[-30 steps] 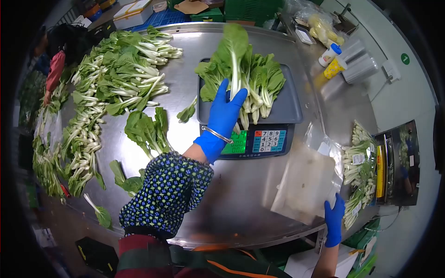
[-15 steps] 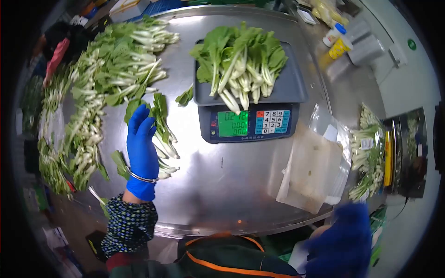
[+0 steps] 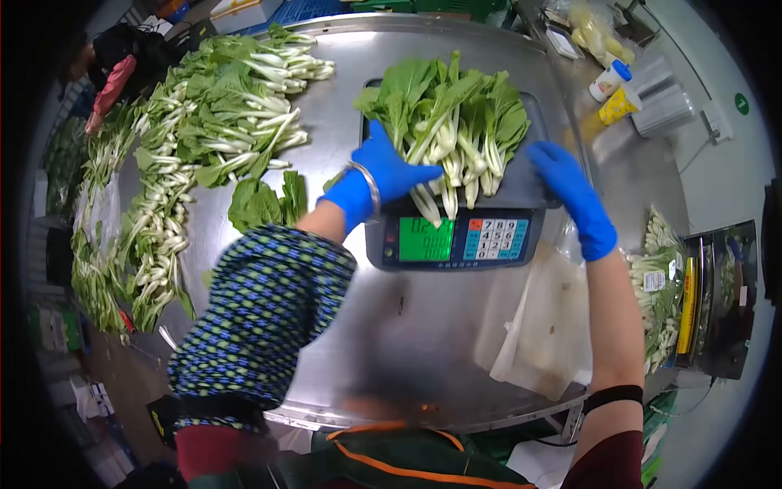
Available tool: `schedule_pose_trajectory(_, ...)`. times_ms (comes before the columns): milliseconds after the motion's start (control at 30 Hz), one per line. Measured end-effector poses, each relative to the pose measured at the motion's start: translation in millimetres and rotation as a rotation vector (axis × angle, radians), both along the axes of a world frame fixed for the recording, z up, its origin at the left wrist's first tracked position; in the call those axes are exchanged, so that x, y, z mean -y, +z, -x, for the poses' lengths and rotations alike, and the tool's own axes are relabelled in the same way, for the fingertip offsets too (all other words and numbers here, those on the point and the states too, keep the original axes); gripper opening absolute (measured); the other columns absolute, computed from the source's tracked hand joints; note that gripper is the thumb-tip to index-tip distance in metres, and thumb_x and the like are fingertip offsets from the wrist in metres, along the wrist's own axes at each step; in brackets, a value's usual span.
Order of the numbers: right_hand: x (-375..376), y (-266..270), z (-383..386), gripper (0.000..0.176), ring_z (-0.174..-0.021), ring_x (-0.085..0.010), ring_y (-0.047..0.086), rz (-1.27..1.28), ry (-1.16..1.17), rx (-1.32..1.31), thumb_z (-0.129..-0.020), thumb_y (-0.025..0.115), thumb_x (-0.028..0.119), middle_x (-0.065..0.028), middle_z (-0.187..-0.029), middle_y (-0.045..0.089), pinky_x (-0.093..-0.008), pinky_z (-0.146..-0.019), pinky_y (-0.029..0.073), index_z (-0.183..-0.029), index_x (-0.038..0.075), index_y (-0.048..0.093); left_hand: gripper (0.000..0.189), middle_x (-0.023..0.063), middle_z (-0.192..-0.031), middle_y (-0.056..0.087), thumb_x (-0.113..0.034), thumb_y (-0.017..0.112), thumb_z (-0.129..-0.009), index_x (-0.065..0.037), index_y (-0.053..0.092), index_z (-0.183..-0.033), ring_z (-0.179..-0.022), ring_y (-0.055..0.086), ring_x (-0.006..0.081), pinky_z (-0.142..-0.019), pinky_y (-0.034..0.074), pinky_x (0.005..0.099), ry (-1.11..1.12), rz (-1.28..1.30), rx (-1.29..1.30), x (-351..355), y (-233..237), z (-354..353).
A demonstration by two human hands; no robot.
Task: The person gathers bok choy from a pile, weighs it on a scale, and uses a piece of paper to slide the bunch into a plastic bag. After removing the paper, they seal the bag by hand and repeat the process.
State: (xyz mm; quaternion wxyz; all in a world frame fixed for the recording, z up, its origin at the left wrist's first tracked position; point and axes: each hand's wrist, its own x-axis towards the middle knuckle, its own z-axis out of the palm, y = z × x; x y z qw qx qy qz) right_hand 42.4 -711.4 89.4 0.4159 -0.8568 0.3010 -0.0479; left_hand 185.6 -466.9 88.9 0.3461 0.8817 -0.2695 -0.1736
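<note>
Left hand: we've got our gloved left hand (image 3: 383,175) at the front-left of the greens, thumb and fingers spread wide, gripping nothing we can make out; whether it touches the stalks, we can't tell.
Right hand: our other glove (image 3: 574,196) hovers by the tray's right side, fingers stretched, palm turned from view, no hold visible.
Greens: the leafy bunch (image 3: 456,126) sits loose on the grey tray (image 3: 544,126), and look, white stalks poke past its front edge over the display (image 3: 426,239)!
Stalks: careful here, a one-sided grip could let the outer ones slide off, since nothing ties them.
Scale: lean on the tray and the scale's (image 3: 456,263) reading could be thrown; those overhanging stalks also crowd the digits.
Plastic bag: the bag (image 3: 542,326) lies flat near our right forearm, so a low sweep might drag it.
</note>
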Motion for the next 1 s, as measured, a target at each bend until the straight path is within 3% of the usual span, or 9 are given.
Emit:
schedule_pose_trajectory(233,-17.5,-1.3,-40.7,0.077,-0.085,-0.0251,0.053,-0.106,0.023,-0.090,-0.073,0.052,0.058,-0.0146,-0.113,0.050,-0.0340,-0.070,0.045,-0.127,0.006,0.035,0.083,0.0248,-0.111,0.051,-0.032,0.063,-0.076,0.005,0.014,-0.132,-0.101,0.052,0.0314,-0.086,0.042,0.0337,0.211,0.405,0.072,-1.3,-57.1,-2.2)
schedule_pose_trajectory(300,-24.4,10.1,-44.8,0.078,-0.086,-0.0269,0.053,-0.125,0.047,-0.078,-0.072,0.050,0.060,-0.0149,-0.115,0.049,-0.0359,-0.068,0.046,-0.128,0.008,0.033,0.071,0.0308,-0.112,0.047,-0.027,0.053,-0.080,0.008,0.017,-0.130,-0.102,0.051,0.0371,-0.086,0.040,0.0368,0.255,0.498,-0.103,-10.1,-49.9,0.7)
schedule_pose_trajectory(467,-36.3,17.6,-62.8,0.076,-0.091,-0.0263,0.051,-0.246,-0.090,-0.156,-0.072,0.052,0.059,-0.0135,-0.114,0.049,-0.0353,-0.072,0.045,-0.126,0.008,0.036,0.073,0.0173,-0.100,0.055,-0.032,0.059,-0.076,0.008,0.025,-0.127,-0.088,0.056,0.0216,-0.076,0.045,0.0302,0.331,0.512,-0.764,-20.1,-20.2,-8.5)
schedule_pose_trajectory(533,-15.1,-22.7,-73.5,0.067,-0.096,-0.0273,0.051,0.158,0.175,0.259,-0.074,0.057,0.049,-0.0145,-0.112,0.050,-0.0326,-0.076,0.044,-0.123,0.007,0.040,0.073,0.0181,-0.101,0.055,-0.035,0.060,-0.075,0.008,0.028,-0.126,-0.088,0.056,0.0226,-0.077,0.045,0.0305,0.290,0.493,-0.788,-14.1,-19.0,-24.2)
schedule_pose_trajectory(567,-23.1,-14.5,-74.7,0.067,-0.096,-0.0273,0.051,0.168,0.184,0.260,-0.074,0.057,0.049,-0.0145,-0.112,0.050,-0.0326,-0.076,0.044,-0.123,0.007,0.040,0.074,0.0188,-0.102,0.055,-0.037,0.061,-0.074,0.008,0.031,-0.124,-0.089,0.056,0.0235,-0.078,0.045,0.0309,0.248,0.470,-0.813,-12.4,-21.6,-29.1)
schedule_pose_trajectory(633,-60.8,14.7,-73.7,0.055,-0.096,-0.0337,0.051,0.886,-0.032,0.137,-0.070,0.060,0.040,-0.0187,-0.107,0.053,-0.0414,-0.079,0.042,-0.114,0.009,0.049,0.075,0.0194,-0.102,0.056,-0.042,0.062,-0.073,0.009,0.035,-0.121,-0.088,0.057,0.0255,-0.080,0.044,0.0318,0.280,0.437,-0.495,-2.9,-38.4,-26.3)
schedule_pose_trajectory(767,-100.6,35.0,-109.3,0.044,-0.087,-0.0322,0.055,0.449,0.289,0.133,-0.069,0.059,0.034,-0.0176,-0.099,0.054,-0.0415,-0.075,0.043,-0.102,0.005,0.055,0.061,0.0162,-0.095,0.057,-0.037,0.054,-0.079,0.007,0.038,-0.119,-0.081,0.057,0.0243,-0.074,0.045,0.0302,0.322,0.461,-0.400,-7.1,-31.5,-7.7)
schedule_pose_trajectory(833,-115.3,33.1,-126.8,0.048,-0.089,-0.0329,0.055,0.511,0.245,0.049,-0.068,0.060,0.036,-0.0189,-0.101,0.054,-0.0407,-0.074,0.044,-0.103,0.004,0.055,0.042,0.0100,-0.082,0.058,-0.028,0.045,-0.086,0.003,0.044,-0.114,-0.067,0.058,0.0147,-0.057,0.048,0.0239,0.387,0.688,-0.582,-11.0,-26.8,0.0)
schedule_pose_trajectory(1000,-129.4,19.0,-143.5,0.058,-0.092,-0.0325,0.056,0.648,0.054,-0.192,-0.065,0.060,0.043,-0.0234,-0.097,0.055,-0.0388,-0.076,0.046,-0.103,0.000,0.052,0.040,0.0079,-0.082,0.055,-0.020,0.038,-0.087,-0.001,0.032,-0.121,-0.069,0.056,0.0148,-0.057,0.049,0.0260,0.483,0.858,-0.809,-10.1,-23.4,17.8)
